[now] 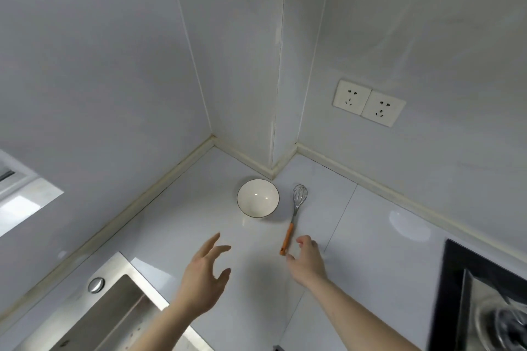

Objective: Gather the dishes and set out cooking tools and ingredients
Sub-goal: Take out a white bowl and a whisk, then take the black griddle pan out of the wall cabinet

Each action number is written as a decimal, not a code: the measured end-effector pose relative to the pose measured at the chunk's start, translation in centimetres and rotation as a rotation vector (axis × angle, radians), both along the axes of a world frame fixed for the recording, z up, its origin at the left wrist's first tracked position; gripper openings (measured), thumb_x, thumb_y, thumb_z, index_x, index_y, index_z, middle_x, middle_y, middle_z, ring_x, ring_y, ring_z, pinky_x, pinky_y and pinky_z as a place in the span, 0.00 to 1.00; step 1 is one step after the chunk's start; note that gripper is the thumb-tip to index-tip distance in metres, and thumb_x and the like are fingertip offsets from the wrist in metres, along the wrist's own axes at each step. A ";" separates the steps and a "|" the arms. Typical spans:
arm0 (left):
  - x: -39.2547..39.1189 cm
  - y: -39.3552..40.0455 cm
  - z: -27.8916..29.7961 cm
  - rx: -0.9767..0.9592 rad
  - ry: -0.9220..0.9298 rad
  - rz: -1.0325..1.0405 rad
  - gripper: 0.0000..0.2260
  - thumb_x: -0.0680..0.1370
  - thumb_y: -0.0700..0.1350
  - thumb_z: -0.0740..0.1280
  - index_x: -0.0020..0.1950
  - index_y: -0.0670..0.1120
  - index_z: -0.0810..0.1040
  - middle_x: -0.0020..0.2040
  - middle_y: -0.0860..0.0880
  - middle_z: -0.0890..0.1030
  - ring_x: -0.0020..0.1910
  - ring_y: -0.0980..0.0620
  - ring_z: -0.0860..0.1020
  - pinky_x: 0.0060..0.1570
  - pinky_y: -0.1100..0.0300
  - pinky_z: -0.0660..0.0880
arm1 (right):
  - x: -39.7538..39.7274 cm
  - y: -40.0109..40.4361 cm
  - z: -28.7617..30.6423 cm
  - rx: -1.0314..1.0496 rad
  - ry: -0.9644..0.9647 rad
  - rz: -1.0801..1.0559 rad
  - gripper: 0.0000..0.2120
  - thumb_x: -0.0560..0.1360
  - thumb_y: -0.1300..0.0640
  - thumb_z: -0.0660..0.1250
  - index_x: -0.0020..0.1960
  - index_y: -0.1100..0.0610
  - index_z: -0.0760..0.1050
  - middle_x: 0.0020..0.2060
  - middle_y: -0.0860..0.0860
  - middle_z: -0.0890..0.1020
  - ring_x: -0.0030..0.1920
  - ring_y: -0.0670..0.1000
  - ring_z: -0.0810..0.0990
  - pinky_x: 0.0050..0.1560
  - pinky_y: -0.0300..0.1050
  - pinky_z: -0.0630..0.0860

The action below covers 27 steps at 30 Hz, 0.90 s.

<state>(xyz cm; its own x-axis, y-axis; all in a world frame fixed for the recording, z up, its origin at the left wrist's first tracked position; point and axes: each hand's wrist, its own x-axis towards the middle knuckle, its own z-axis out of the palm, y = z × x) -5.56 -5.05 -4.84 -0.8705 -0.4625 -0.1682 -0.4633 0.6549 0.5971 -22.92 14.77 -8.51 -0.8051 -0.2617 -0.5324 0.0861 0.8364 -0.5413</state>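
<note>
A white bowl (258,198) with a thin dark rim sits upright on the white counter (370,236) near the wall corner. Just to its right lies a wire whisk (293,215) with an orange handle pointing toward me. My right hand (308,261) hovers beside the handle's near end, fingers curled and apart, not gripping it. My left hand (206,276) floats above the counter in front of the bowl, fingers spread, holding nothing.
A steel sink (114,313) with a round drain knob is at the lower left. A black stove (484,302) with a burner lies at the lower right. Two wall sockets (369,102) are mounted above the counter.
</note>
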 end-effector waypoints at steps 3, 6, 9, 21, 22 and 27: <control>4.4 0.3 1.5 0.009 -0.019 0.057 0.21 0.76 0.49 0.72 0.69 0.59 0.74 0.79 0.59 0.62 0.66 0.55 0.76 0.53 0.64 0.72 | 3.8 2.1 2.7 -0.065 0.094 0.121 0.20 0.78 0.55 0.67 0.68 0.50 0.67 0.66 0.48 0.70 0.64 0.53 0.76 0.60 0.45 0.73; 7.3 1.3 2.6 -0.017 0.019 0.063 0.21 0.77 0.51 0.72 0.69 0.59 0.73 0.78 0.61 0.63 0.70 0.55 0.73 0.59 0.60 0.73 | 7.2 4.1 4.9 -0.150 0.126 0.159 0.21 0.78 0.56 0.65 0.69 0.47 0.67 0.67 0.45 0.68 0.68 0.50 0.72 0.64 0.44 0.72; 9.0 3.5 3.4 -0.015 0.075 0.019 0.21 0.77 0.51 0.71 0.69 0.61 0.73 0.77 0.62 0.63 0.72 0.56 0.70 0.62 0.63 0.69 | 10.1 6.5 7.0 -0.175 0.167 0.175 0.22 0.79 0.57 0.64 0.72 0.47 0.66 0.70 0.42 0.66 0.71 0.47 0.68 0.69 0.43 0.69; 5.8 16.0 7.4 0.113 0.195 -0.366 0.22 0.78 0.50 0.70 0.70 0.61 0.71 0.78 0.63 0.59 0.76 0.58 0.63 0.70 0.63 0.65 | 17.4 18.6 12.1 -0.239 0.262 -0.048 0.24 0.81 0.55 0.64 0.74 0.43 0.63 0.74 0.39 0.62 0.75 0.42 0.63 0.75 0.41 0.62; 5.8 16.5 7.8 0.121 0.194 -0.374 0.21 0.78 0.50 0.70 0.70 0.62 0.71 0.78 0.64 0.59 0.75 0.59 0.62 0.69 0.64 0.65 | 17.6 19.0 12.4 -0.243 0.270 -0.056 0.24 0.81 0.55 0.64 0.74 0.42 0.63 0.74 0.38 0.62 0.75 0.42 0.63 0.75 0.40 0.62; 5.8 21.4 9.7 0.125 0.207 -0.498 0.20 0.78 0.49 0.70 0.68 0.63 0.72 0.76 0.65 0.60 0.75 0.61 0.62 0.68 0.66 0.62 | 19.8 24.6 14.8 -0.277 0.321 -0.150 0.24 0.82 0.57 0.62 0.75 0.41 0.61 0.74 0.37 0.62 0.73 0.40 0.63 0.74 0.38 0.60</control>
